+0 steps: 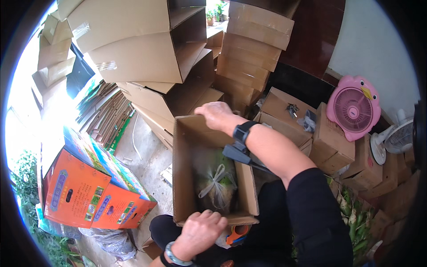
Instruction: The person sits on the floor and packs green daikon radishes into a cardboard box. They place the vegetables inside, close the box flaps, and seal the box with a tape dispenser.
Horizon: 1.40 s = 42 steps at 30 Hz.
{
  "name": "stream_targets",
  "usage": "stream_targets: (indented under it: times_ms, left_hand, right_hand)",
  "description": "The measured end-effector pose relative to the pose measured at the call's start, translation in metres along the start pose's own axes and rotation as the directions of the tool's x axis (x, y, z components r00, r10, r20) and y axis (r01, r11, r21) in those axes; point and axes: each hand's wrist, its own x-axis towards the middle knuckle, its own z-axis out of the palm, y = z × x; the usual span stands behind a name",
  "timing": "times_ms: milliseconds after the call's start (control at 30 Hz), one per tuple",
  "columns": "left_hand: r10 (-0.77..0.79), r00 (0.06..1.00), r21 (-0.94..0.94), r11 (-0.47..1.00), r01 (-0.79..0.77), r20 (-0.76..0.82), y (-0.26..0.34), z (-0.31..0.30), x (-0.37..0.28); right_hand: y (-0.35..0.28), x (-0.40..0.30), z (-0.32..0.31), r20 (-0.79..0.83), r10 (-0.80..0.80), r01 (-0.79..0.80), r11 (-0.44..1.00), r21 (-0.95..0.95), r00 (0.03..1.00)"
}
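Observation:
In front of me stands an open cardboard box (184, 173). Down inside it is a clear plastic bag (217, 190) with its handles knotted on top; green and pale contents show through, but I cannot tell what they are. My right hand (217, 115) reaches across and grips the far rim. At the near rim, my left hand (200, 230) has its fingers curled over the cardboard. A black strap (245, 130) circles my right wrist, and a dark device below it overhangs the box's right wall. A bangle (175, 255) is on my left wrist.
Empty cartons (133, 53) are stacked high ahead. Orange printed cartons (100, 193) stand at left, near flattened cardboard (103, 113). At right are closed boxes (333, 137), a pink fan (353, 106), a white fan (397, 137) and green radish-like vegetables (353, 217). An orange ring (238, 233) lies below the box.

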Motion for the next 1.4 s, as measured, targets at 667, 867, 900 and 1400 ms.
stream_targets:
  times_ms: [667,867,900,1400]
  left_hand:
    - [-0.243,0.908,0.070,0.957,0.283,-0.342,0.020,0.023,0.026]
    - [-0.514,0.723,-0.016,0.820,0.572,-0.461,0.000,0.049,0.047]
    - [-0.542,0.700,-0.042,0.803,0.594,-0.464,-0.005,0.057,0.049]
    - [-0.771,0.636,-0.192,0.631,0.752,-0.040,-0.050,0.070,0.080]
  right_hand:
    - [-0.014,0.013,0.004,-0.001,-0.072,0.071,0.982,0.174,0.997]
    - [-0.011,0.016,-0.001,0.115,-0.105,0.079,0.975,0.207,0.988]
    - [-0.017,0.013,-0.009,0.178,-0.138,0.099,0.972,0.212,0.974]
    - [-0.046,-0.059,-0.006,0.560,-0.229,0.213,0.972,0.094,0.796]
